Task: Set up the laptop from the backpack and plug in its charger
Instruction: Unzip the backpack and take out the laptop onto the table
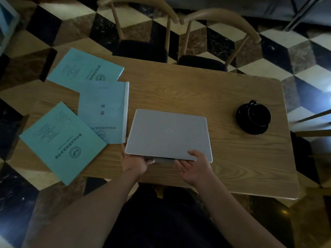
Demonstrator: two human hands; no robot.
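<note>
A silver laptop (168, 134) lies with its lid down on the wooden table (223, 158), near the front edge. My left hand (133, 162) grips its near left corner, fingers tucked under the edge. My right hand (196, 165) holds the near right edge, thumb on top of the lid and fingers below. The lid's front edge looks slightly raised, with a darker strip showing beneath it. No backpack or charger is in view.
Three teal booklets (62, 142) (105, 111) (84, 66) lie on the table's left side, the middle one touching the laptop's left edge. A black cup on a black saucer (254, 117) stands at the right. Two wooden chairs (215, 38) stand behind the table.
</note>
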